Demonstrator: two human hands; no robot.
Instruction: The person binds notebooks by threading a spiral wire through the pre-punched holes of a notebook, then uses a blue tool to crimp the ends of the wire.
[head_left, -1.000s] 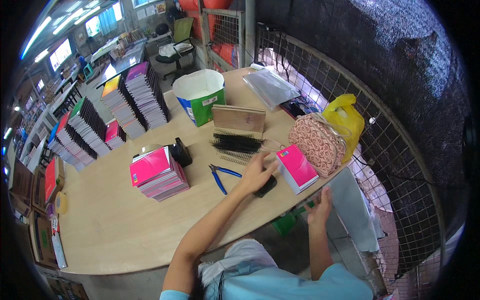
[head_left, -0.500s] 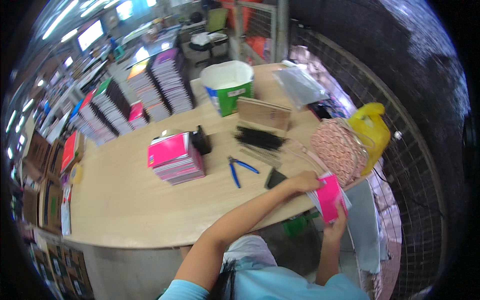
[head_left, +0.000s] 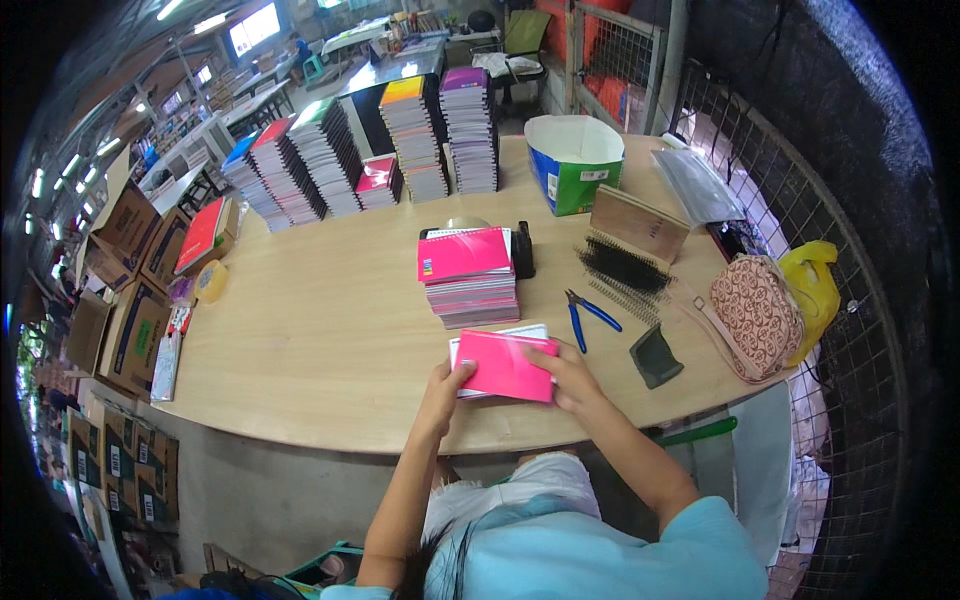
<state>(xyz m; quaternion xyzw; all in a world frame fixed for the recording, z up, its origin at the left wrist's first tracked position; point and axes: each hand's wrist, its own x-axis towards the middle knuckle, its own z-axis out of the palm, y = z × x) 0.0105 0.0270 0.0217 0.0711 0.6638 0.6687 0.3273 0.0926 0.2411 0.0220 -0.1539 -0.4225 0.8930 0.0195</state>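
Both hands grip a small set of loose notebook sheets with a bright pink cover on top and white pages showing behind it. My left hand pinches the left edge with the thumb on top. At the right edge my right hand is closed on the same set. The sheets are just above the near edge of the table. Directly beyond them a stack of pink-covered notebooks stands beside a black tape dispenser. Cutting pliers with blue handles lie right of the stack.
Black spiral binding coils lie by a wooden block; a dark green cloth piece is nearer. Tall notebook stacks line the far edge. A green-white bin, patterned pink bag and yellow plastic bag stand right.
Both hands have carried the pink-covered sheets from the table's right edge leftward to its near middle, and the set now lies crosswise. The whole view has turned rightward.
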